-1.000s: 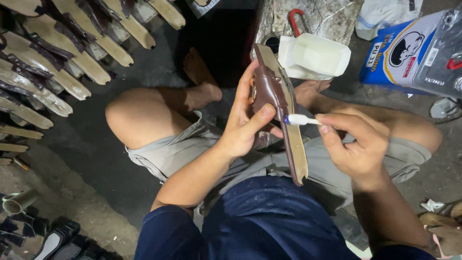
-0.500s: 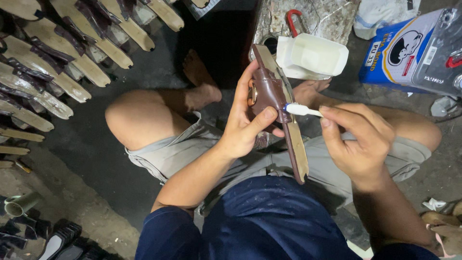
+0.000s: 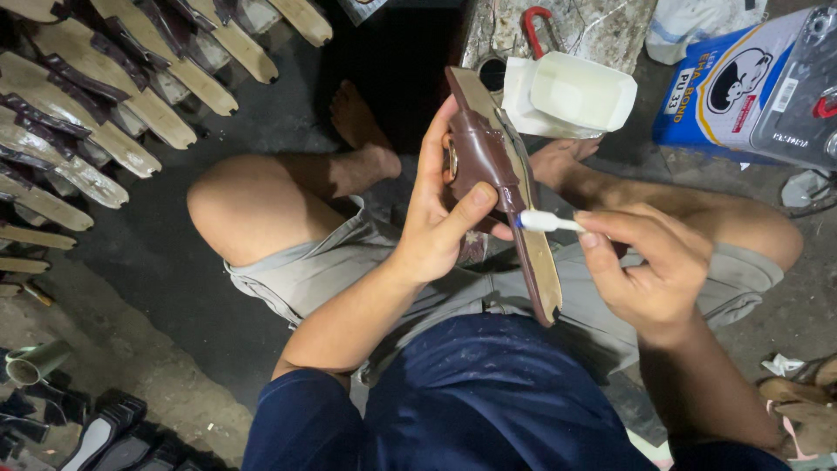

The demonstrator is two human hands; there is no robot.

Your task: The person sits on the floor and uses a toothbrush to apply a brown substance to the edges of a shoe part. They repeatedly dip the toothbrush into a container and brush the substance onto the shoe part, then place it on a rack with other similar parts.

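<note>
Behind left hand (image 3: 440, 218), sandal (image 3: 501, 174) part hidden, brush (image 3: 545, 221) tip obscured

I hold a sandal (image 3: 501, 187) up over my lap, turned on its edge so the long sole runs from near the white tray down toward my waist. Its insole is tan with a thin dark brown edge, and a wide, glossy brown strap bulges from the side facing my left palm. A small white brush (image 3: 542, 221) lies nearly level, pinched at its handle, its pale tip touching the sole's edge just below the strap.
</note>
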